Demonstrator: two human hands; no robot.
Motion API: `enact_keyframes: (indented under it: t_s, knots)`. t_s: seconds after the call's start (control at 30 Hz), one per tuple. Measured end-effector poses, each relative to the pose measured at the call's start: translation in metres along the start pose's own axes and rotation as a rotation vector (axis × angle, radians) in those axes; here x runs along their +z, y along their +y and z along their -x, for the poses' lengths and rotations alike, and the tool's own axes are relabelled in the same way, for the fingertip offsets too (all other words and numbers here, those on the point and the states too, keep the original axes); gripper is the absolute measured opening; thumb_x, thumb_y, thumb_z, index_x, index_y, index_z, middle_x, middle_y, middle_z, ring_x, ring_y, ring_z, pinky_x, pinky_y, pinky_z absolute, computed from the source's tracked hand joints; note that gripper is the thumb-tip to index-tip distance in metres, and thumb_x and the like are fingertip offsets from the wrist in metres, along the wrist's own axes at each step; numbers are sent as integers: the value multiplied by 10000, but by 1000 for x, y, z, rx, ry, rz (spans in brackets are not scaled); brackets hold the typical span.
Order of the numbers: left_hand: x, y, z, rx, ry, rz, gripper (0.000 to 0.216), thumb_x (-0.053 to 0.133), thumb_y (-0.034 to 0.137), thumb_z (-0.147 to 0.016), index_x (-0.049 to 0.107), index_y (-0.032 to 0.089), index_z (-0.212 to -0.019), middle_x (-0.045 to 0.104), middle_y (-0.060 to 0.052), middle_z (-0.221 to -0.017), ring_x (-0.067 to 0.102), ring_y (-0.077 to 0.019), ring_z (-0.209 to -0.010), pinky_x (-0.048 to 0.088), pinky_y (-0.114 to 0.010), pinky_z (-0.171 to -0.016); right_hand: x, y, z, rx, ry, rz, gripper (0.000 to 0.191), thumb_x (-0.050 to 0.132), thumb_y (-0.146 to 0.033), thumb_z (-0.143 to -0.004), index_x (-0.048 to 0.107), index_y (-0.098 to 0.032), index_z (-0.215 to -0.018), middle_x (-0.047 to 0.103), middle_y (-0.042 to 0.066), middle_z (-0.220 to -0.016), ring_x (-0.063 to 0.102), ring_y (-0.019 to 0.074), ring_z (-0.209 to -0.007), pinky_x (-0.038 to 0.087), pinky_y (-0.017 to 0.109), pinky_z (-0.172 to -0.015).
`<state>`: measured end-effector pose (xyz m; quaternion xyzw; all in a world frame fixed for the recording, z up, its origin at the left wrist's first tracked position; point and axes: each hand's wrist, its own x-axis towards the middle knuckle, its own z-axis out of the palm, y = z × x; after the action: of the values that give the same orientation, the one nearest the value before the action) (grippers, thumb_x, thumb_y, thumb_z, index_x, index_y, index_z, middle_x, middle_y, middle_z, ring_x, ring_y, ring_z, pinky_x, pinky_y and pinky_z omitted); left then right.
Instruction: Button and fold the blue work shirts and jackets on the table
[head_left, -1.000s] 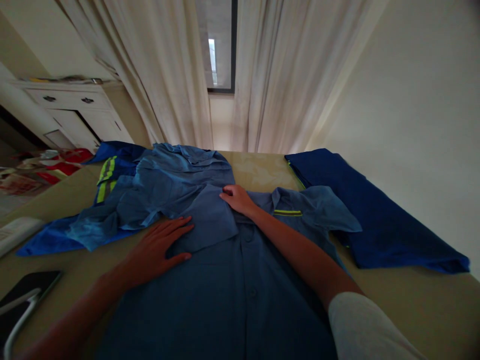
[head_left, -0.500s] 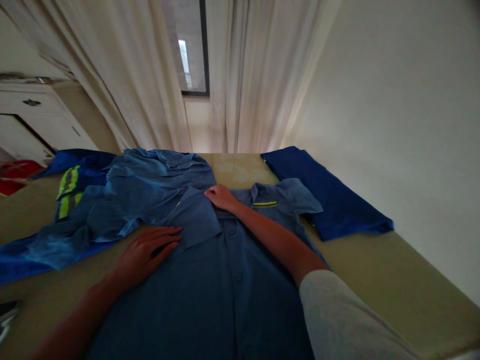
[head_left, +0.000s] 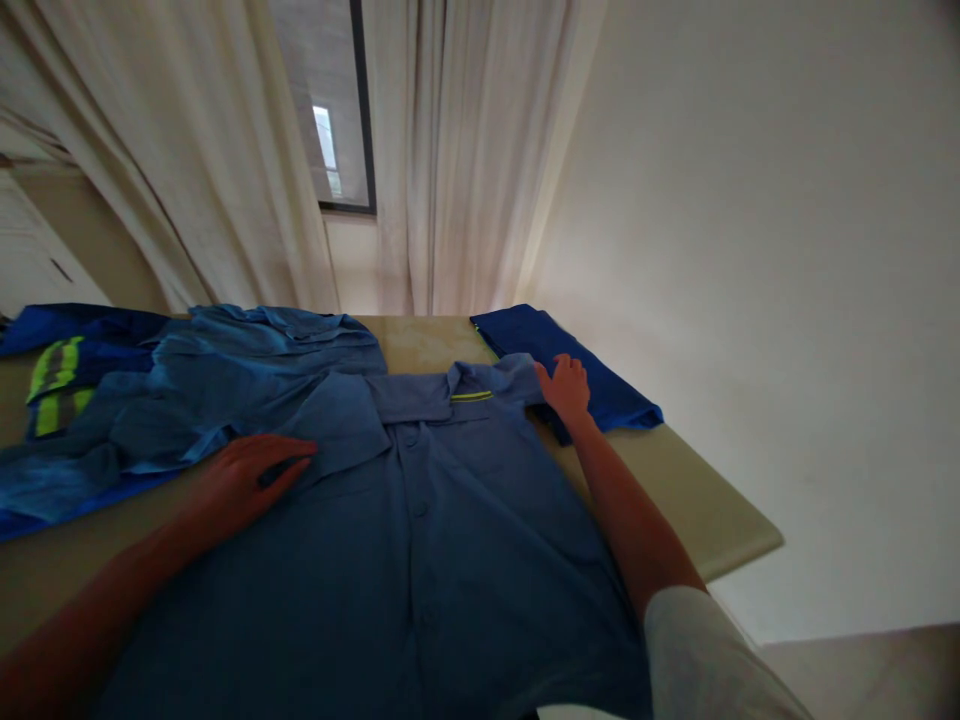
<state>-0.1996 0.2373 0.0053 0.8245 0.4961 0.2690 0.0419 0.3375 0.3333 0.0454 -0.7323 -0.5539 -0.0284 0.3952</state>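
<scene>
blue-grey shirt point(head_left: 480, 520) lies buttons-up on the table point(head_left: 705, 505), left hand point(head_left: 244, 480) loosely at its folded flap point(head_left: 349, 430), while right hand point(head_left: 568, 385), well apart, has moved from this flap to the sleeve point(head_left: 517, 374), shifting the work there, grip unclear.

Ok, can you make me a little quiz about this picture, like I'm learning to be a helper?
1. True or false: the shirt with buttons is spread out on the table.
2. Which hand is closer to the dark blue folded cloth?
3. What colour is the bright stripe on the shirt's chest?
A) red
B) yellow
C) white

Key:
1. True.
2. The right hand; the left hand is over on the shirt's other side.
3. B, yellow.
</scene>
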Motion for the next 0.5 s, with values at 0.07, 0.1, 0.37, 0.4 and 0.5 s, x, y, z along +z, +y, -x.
enact_keyframes:
  t_s: [0.07,0.1,0.37,0.4,0.5]
  knots:
    - [2,20,-15,9,-25,-6,355,497,611,-907,750,418,-1065,796,29,-1103,714,-281,-1072,514,-500,-1068,-8,24,5,89,-80,-16,384,706,-493,-893,688,-160,-1085,690,184,-1058,653,358,-1084,464,469,-956]
    - [5,32,-24,19,-39,-3,364,496,591,-913,754,387,-1070,794,10,-1109,706,-279,-1083,505,-487,-1079,-8,31,7,118,-130,-29,376,702,-502,-894,698,-165,-1061,703,177,-1026,670,354,-1046,475,472,-935]
    - [71,133,-138,-130,-18,197,358,508,356,-922,741,199,-1145,785,-94,-1125,732,-245,-1020,543,-371,-997,12,24,16,-69,-215,-170,111,686,-245,-834,751,-203,-913,753,117,-1071,686,282,-1047,492,452,-1006]
    - [82,141,-155,-175,-30,221,349,527,322,-917,729,185,-1167,776,-105,-1163,725,-243,-1067,531,-356,-1013,14,21,17,-119,-199,-217,119,653,-227,-837,753,-206,-898,757,108,-1060,688,270,-1042,494,448,-1018]
    - [114,160,-201,-332,-87,277,358,656,283,-848,701,169,-1184,734,-134,-1280,679,-265,-1196,500,-354,-1053,18,18,20,-205,-142,-378,199,595,-211,-824,764,-211,-929,764,83,-1060,687,240,-1051,500,416,-1040]
